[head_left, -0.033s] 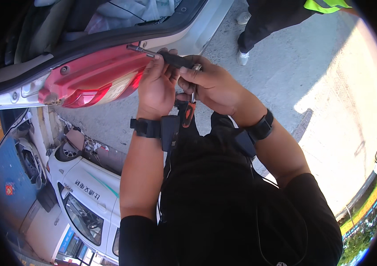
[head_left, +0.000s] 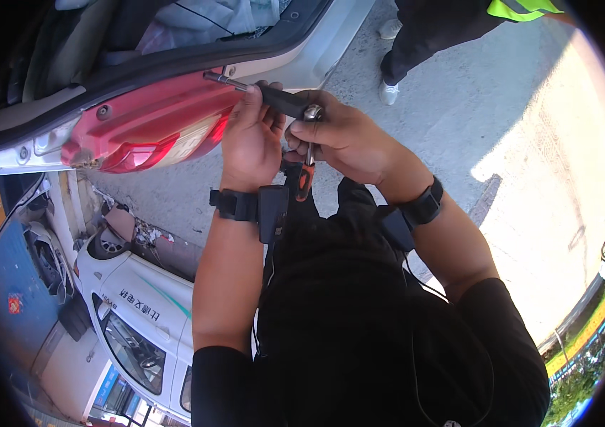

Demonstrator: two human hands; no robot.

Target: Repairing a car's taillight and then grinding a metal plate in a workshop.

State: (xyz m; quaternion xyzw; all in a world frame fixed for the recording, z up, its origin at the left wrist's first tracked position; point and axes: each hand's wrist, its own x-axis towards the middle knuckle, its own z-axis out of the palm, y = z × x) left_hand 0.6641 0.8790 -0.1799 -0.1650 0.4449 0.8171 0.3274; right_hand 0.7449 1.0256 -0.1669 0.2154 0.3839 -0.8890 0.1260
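My left hand [head_left: 251,142] is closed around a black-handled screwdriver-type tool [head_left: 282,100]. Its metal shaft, with a socket-like tip, points left in front of the red tail light [head_left: 147,132]. A ratchet wrench [head_left: 304,182] with an orange and black grip hangs downward from my right hand [head_left: 348,142], whose fingers close round its metal neck. The ratchet's round head sits at the right end of the black handle; I cannot tell whether the two are joined. Part of the handle is hidden behind my fingers.
The vehicle's open rear body edge [head_left: 309,60] runs along the top left, with plastic-wrapped stuff inside. A person in dark trousers [head_left: 427,50] stands on the concrete at the upper right. A white car [head_left: 146,299] is parked at the lower left, near rubble.
My right hand has shifted its hold slightly, with the thumb lower, so more of the ratchet's head shows. The ratchet handle has moved up a little. My left hand has stayed nearly still.
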